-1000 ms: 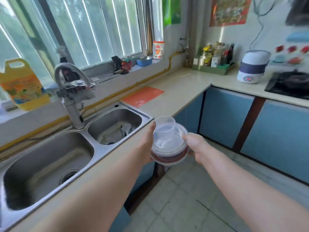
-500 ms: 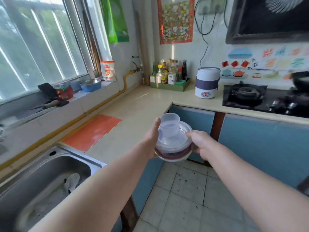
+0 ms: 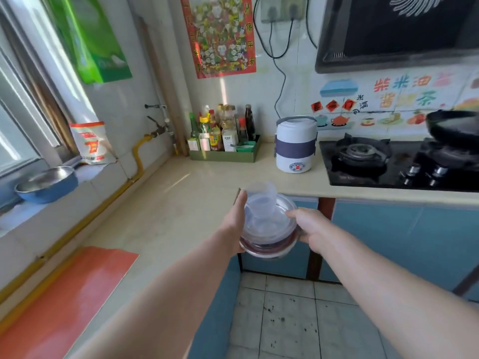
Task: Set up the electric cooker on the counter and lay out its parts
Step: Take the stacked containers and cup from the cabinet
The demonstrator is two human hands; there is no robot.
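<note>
Cut off by the right edge beside the electric cooker [image 3: 296, 144]: black pan [image 3: 454, 126]. Too blurred behind: bottle labels [image 3: 222, 132].

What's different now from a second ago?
The view swung from the sink toward the electric cooker and stove, now nearer. Both the left hand and right hand kept holding the stacked containers with the clear cup on top.

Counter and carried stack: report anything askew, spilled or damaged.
Nothing looks spilled or damaged. One oddity: the clear plastic measuring cup sits loose and tilted on the clear-lidded round container held between left hand and right hand, short of the beige counter.
</note>
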